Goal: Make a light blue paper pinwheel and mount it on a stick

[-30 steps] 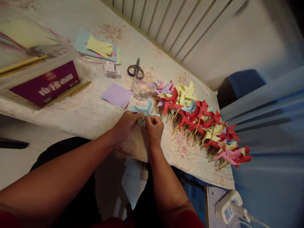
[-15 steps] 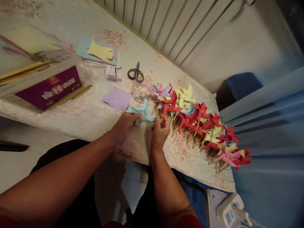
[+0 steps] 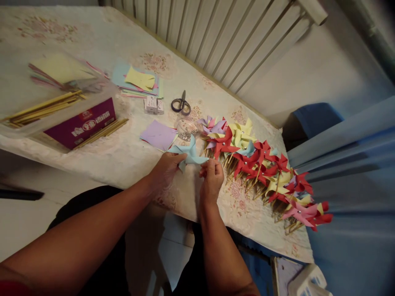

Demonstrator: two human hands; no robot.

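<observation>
- left hand [image 3: 166, 168] grips the blue pinwheel [image 3: 190, 154];
- right hand [image 3: 212, 176] bunched narrow at a blade tip, its hold unclear;
- purple paper [image 3: 158, 135] just beyond the left hand

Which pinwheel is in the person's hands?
The light blue pinwheel: the left hand grips it, right hand at one tip. The other pinwheels are bunched on the table.

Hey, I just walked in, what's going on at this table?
Someone's left hand holds a light-blue paper pinwheel, while the right hand has its fingers at one blade tip. Many pinwheels on sticks are grouped to the right. Lilac paper lies just beyond the left hand, and scissors lie farther back.
</observation>
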